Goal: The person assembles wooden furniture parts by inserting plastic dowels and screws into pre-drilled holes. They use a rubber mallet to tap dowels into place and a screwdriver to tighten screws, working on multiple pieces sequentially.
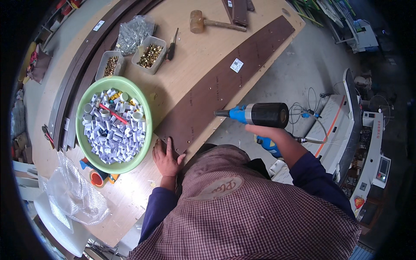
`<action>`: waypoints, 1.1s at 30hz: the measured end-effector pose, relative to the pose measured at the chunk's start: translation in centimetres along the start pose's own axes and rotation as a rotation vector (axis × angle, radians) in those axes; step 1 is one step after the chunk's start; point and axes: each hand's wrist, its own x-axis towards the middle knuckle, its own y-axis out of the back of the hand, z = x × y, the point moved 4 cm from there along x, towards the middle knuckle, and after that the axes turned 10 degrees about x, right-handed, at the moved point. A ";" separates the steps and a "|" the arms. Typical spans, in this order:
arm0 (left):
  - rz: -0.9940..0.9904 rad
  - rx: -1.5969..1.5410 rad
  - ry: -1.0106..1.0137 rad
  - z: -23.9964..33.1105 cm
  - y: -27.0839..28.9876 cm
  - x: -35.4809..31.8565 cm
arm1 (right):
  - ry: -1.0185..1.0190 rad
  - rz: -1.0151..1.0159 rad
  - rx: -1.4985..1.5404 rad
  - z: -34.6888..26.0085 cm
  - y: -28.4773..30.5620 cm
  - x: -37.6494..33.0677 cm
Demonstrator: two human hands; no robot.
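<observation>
A long dark brown board (pixel 203 99) with small holes, dark marks and a white label lies slantwise on the wooden table. My left hand (pixel 167 159) rests at its near end, fingers spread on the board's edge. In my right hand (pixel 271 133) is a blue and black pistol-shaped air tool (pixel 264 114), its narrow nose pointing left, over the board's right edge. Whether the nose touches the board, I cannot tell. My fingers are wrapped round its grip and mostly hidden. Left of the board stands a green basin (pixel 147 130) of white plastic tube pieces, with a red stick-like thing on top.
Beyond the basin are two clear tubs of brass-coloured fittings (pixel 150 55), a bag of metal parts (pixel 135 34), a screwdriver (pixel 172 47) and a mallet (pixel 203 22). Dark boards (pixel 71 95) line the left side. Bubble wrap (pixel 76 195) lies near left; a hose (pixel 318 141) trails right.
</observation>
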 end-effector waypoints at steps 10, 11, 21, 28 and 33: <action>-0.014 -0.001 -0.001 0.2 0.1 0.1 | -0.026 -0.009 -0.076 -1.0 1.2 0.7; -0.022 0.001 -0.003 0.2 0.1 0.0 | -0.014 -0.026 -0.099 -1.2 1.0 0.8; 0.010 -0.011 0.004 0.1 -0.2 0.0 | 0.652 -0.091 -0.367 -1.2 0.6 3.3; -0.038 0.010 0.031 0.1 -0.1 -0.1 | 0.560 -0.416 0.573 0.2 -1.1 8.3; -0.029 0.012 0.038 0.1 0.0 -0.2 | 0.682 -0.257 -0.097 -0.6 -0.7 7.0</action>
